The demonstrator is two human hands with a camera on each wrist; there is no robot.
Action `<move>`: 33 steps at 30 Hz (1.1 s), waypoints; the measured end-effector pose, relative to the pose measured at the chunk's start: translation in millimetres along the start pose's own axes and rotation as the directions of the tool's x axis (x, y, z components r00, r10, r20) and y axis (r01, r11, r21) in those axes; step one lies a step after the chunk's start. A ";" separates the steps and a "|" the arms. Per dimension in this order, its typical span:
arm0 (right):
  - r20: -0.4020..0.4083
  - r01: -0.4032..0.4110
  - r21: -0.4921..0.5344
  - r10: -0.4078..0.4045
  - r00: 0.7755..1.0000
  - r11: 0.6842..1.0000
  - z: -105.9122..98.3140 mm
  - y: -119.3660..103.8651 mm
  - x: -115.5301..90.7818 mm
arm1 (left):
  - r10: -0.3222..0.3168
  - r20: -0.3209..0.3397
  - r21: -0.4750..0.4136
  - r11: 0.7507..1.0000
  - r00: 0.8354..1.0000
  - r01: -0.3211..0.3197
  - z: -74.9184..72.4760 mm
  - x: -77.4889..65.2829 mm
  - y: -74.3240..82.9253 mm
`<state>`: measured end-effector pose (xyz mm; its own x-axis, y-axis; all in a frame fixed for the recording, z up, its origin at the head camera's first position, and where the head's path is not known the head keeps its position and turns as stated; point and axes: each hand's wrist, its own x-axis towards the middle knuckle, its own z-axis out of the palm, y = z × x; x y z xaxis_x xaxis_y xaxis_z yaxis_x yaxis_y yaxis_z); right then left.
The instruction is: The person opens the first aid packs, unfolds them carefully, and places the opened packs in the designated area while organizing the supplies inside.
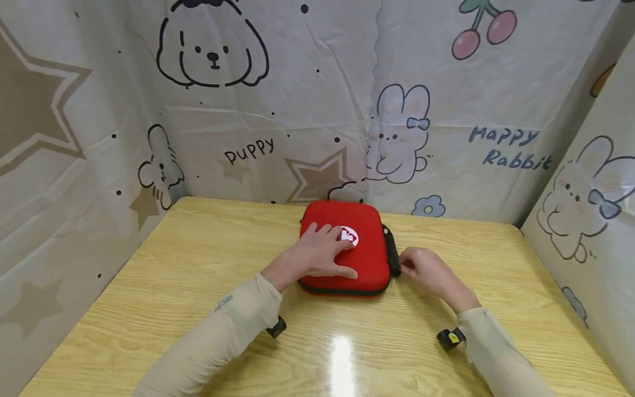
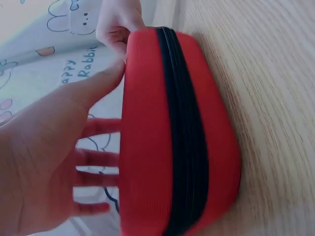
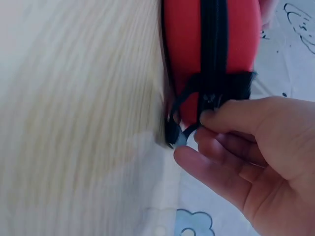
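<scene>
A red zippered case (image 1: pixel 367 270) with a white round emblem (image 1: pixel 351 237) lies flat towards the back of the table. Across its lid rests my left hand (image 1: pixel 319 255), fingers spread and thumb reaching towards the front edge. The left wrist view shows the black zipper band (image 2: pixel 184 132) running around the case's side. At the case's right side, by the black carry handle (image 1: pixel 391 248), is my right hand (image 1: pixel 429 271). Its thumb and curled index finger pinch the zipper pull (image 3: pixel 191 129), just below the zipper track (image 3: pixel 213 44). The fingertips partly hide the pull.
The light wood table (image 1: pixel 208 237) meets a patterned cloth (image 1: pixel 307 110) at the back and on both sides. A small black wrist camera (image 1: pixel 450 338) sits on the right wrist, and another black one (image 1: pixel 276 327) on the left.
</scene>
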<state>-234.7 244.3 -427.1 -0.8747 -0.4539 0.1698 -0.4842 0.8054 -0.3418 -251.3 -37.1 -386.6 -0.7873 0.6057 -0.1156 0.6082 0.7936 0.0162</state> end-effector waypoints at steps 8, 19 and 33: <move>-0.044 -0.052 -0.036 0.050 0.998 0.998 -4.3 13.7 24.2 | 0.201 -0.018 -0.196 0.960 0.979 -0.201 12.5 8.0 -14.1; -0.055 -0.079 -0.012 0.079 0.995 0.997 3.9 22.3 23.8 | 0.140 -0.115 -0.173 0.972 0.983 -0.159 34.7 17.0 -4.0; -0.063 -0.102 -0.039 0.100 0.993 0.994 1.3 17.5 5.9 | 0.026 -0.151 -0.163 0.985 0.988 -0.051 36.8 25.4 5.1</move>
<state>-248.3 255.2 -433.3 -0.9181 -0.3464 0.1928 -0.3926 0.8619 -0.3209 -264.4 -19.9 -426.1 -0.7776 0.6277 0.0358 0.6225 0.7607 0.1838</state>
